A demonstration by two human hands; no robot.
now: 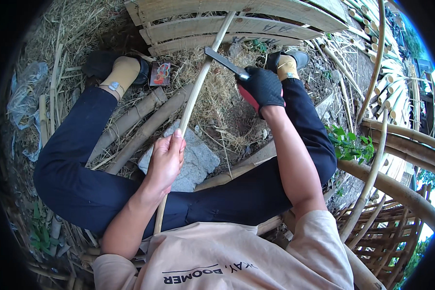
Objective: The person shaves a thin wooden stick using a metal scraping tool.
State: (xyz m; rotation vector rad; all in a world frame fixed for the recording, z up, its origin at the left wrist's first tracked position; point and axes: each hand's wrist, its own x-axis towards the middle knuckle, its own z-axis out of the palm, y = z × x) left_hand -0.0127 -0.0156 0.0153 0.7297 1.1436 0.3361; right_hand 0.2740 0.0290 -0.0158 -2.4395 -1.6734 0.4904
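Observation:
My bare left hand (166,159) is wrapped round a long pale strip of bamboo (199,82), thumb lying along it. The strip runs from my lap up to the slatted wooden crate (198,33), where its far end overlaps the boards. On my right hand (263,89) is a black and red glove, its fingers closed round the handle of a knife (224,62). The knife's broad blade points up and left, its tip lying across the strip. Whether the edge cuts into the strip cannot be made out.
A grey stone (198,157) lies between my legs, beside bamboo poles (142,128). A small red packet (160,74) is near my left foot. Crumpled clear plastic (26,94) lies far left. At the right stand a bamboo rail (396,191), a woven basket (386,237) and stacked bamboo (394,94).

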